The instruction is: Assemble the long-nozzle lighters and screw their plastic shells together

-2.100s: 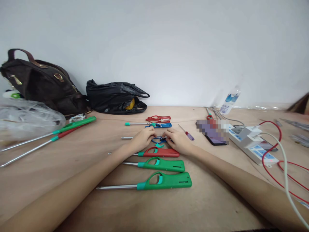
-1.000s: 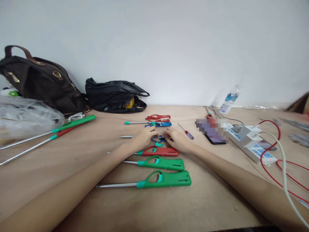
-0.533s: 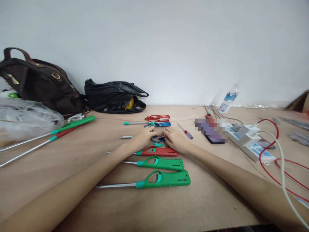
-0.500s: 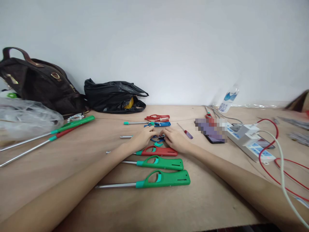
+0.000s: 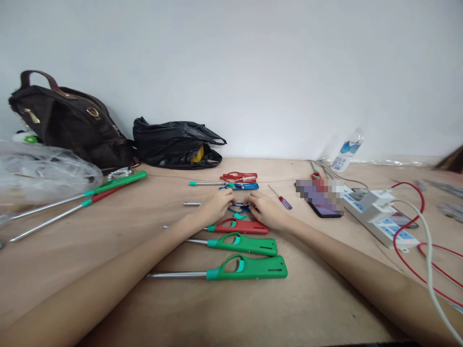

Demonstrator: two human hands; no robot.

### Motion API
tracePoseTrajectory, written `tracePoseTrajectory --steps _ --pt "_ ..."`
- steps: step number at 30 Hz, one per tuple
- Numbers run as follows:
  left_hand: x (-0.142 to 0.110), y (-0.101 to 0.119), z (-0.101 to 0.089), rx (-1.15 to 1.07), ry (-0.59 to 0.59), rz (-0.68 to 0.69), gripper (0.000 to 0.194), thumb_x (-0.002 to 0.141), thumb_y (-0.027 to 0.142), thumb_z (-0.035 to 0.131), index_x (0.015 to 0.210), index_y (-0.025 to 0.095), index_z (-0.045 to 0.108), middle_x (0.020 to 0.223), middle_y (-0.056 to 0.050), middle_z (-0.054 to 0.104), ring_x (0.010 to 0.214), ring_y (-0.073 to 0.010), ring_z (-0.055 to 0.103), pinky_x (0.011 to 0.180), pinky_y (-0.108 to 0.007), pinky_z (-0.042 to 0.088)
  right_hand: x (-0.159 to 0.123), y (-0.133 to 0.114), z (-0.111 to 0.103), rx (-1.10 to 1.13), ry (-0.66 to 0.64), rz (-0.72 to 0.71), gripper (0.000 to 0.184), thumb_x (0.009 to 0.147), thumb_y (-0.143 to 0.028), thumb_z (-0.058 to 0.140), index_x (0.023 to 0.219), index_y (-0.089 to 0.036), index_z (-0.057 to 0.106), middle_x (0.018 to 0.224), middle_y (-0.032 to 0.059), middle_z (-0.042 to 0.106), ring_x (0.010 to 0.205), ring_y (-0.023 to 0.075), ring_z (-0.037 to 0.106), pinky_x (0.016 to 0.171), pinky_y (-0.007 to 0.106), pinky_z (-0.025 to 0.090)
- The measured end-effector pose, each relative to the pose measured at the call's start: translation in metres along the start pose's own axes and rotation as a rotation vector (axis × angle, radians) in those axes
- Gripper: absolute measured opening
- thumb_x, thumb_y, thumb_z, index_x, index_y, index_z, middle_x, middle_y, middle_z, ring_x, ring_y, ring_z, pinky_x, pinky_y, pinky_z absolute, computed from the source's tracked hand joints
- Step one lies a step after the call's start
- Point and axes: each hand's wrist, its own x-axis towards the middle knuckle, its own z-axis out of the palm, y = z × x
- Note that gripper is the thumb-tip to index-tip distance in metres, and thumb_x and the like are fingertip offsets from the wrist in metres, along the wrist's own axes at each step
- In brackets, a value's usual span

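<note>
Both arms stretch out across the wooden table [image 5: 108, 241], and the left hand [image 5: 216, 208] and right hand [image 5: 265, 210] meet over a blue lighter [image 5: 238, 208] lying flat near the middle of the table. The fingers of both hands are curled down onto it, pinching its blue frame from either side. Its metal tube [image 5: 191, 204] pokes out to the left. Just in front of it lie a red lighter [image 5: 240, 226] and two green lighters [image 5: 249, 255], all side by side. Behind sits another blue lighter [image 5: 240, 186], and a small screwdriver [image 5: 280, 198] lies to the right.
</note>
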Motion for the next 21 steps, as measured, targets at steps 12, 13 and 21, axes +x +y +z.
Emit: tracePoseTrajectory --steps 12,13,21 --pt "-0.001 -0.001 -0.005 -0.085 0.006 -0.056 0.019 0.084 0.003 0.048 0.084 0.015 0.063 0.089 -0.005 0.058 0.092 -0.0196 0.055 0.085 -0.032 0.046 -0.003 0.000 -0.002 0.063 0.050 0.045 0.009 0.085 -0.009 0.053 0.092 -0.015 0.057 0.091 0.0073 0.060 0.086 0.0194 0.054 0.077 0.031 0.043" --pt "-0.002 -0.001 -0.008 -0.097 0.014 -0.060 0.017 0.084 0.004 0.050 0.086 0.015 0.063 0.090 -0.004 0.059 0.094 -0.0199 0.055 0.086 -0.033 0.045 -0.004 0.001 -0.003 0.070 0.054 0.050 0.008 0.085 -0.010 0.055 0.090 -0.015 0.057 0.090 0.0068 0.060 0.084 0.0190 0.054 0.076 0.030 0.043" --pt "-0.003 0.020 -0.032 -0.070 -0.145 0.098 0.022 0.088 0.011 0.049 0.092 0.017 0.069 0.092 -0.005 0.063 0.082 -0.0174 0.059 0.074 -0.027 0.045 -0.002 0.007 -0.005 0.056 0.088 -0.001 0.007 0.082 -0.009 0.061 0.085 -0.016 0.060 0.088 0.0050 0.059 0.083 0.0171 0.054 0.073 0.028 0.040"
